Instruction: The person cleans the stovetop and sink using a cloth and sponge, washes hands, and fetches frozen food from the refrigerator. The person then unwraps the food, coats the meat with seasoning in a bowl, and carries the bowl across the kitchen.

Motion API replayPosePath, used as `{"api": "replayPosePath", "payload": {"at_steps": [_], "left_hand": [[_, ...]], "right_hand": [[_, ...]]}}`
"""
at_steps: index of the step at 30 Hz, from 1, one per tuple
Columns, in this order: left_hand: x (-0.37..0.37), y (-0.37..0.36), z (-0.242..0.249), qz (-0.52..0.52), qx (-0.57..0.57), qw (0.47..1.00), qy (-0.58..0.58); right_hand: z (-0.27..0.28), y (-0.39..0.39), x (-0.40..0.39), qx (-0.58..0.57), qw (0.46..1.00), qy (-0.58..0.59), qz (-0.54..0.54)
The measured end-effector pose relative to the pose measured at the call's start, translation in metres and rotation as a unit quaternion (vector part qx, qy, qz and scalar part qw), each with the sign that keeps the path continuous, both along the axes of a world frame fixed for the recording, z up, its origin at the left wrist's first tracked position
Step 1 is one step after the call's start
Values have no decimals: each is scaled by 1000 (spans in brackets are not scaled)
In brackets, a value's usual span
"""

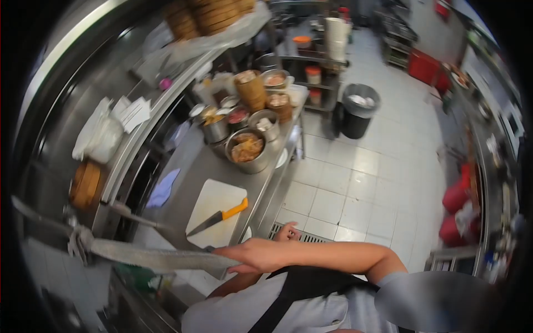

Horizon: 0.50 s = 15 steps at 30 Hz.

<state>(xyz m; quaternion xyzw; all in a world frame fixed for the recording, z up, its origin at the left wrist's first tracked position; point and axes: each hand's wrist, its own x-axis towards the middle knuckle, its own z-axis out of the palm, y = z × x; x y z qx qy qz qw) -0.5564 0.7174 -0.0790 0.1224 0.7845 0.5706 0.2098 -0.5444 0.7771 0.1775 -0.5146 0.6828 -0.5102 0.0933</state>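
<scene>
My right hand (254,255) reaches across my body to the left, its fingers and thumb around the near end of a long grey cloth (155,257). The cloth stretches taut leftward to a knot round a metal bar. Beyond my right forearm my left hand (287,232) shows in part, with loosely curled fingers apart and nothing visible in them. Its forearm passes beneath the right one. Close by on the steel counter lies a white cutting board (214,202), with a yellow-handled knife (222,216) resting on it.
Metal pots of food (247,150) and bamboo steamers (251,91) crowd the counter's far end. A purple cloth (164,188) lies beside the board. A grey bin (358,111) stands on the tiled floor (355,183). More bamboo steamers (214,16) sit on the upper shelf.
</scene>
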Motion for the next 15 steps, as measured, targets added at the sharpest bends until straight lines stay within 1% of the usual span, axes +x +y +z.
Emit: {"api": "replayPosePath", "payload": {"at_steps": [1, 2, 3, 4, 5, 6, 7, 8, 9, 10, 11, 12, 13, 14, 15], "left_hand": [[-8, 5, -15, 33, 1, 999, -5], [-13, 10, -26, -79, -24, 973, 216], [-16, 14, -44, -189, -58, 885, 421], [-16, 22, -66, -159, -74, 894, 413], [-16, 37, -96, -129, -30, 939, 316], [-20, 56, -111, -99, 26, 969, 223], [-43, 76, -62, -122, -156, 971, 135], [-63, 85, -31, -36, -121, 989, 84], [-83, 84, -12, 48, -87, 995, 30], [-112, 77, 0, 181, 3, 983, -17], [-125, 84, 85, 284, 45, 958, -3], [-157, 65, 100, 319, 122, 939, 38], [-183, 58, 119, 400, 173, 894, 107], [-199, 58, 162, 445, 242, 852, 134], [-226, 28, 170, 381, 287, 857, 195]], "right_hand": [[-1, 18, -7, 1, 999, -5, 33], [-1, 37, -17, 11, 1000, -15, 20], [-4, 58, -26, 23, 999, -24, 7], [-25, 82, -38, 34, 999, -20, -9], [-25, 118, -48, 86, 996, 10, -36], [-55, 156, -62, 92, 992, 17, -90], [-87, 199, -73, 100, 983, 25, -149], [-90, 243, -75, 115, 971, 19, -210], [-99, 291, -73, 169, 944, -72, -275], [-111, 340, -71, 224, 892, -218, -327], [-126, 384, -66, 223, 871, -246, -363], [-137, 426, -66, 222, 847, -268, -401], [-144, 468, -73, 262, 850, -249, -383], [-149, 503, -75, 300, 850, -230, -366], [-147, 528, -82, 299, 853, -233, -359]]}}
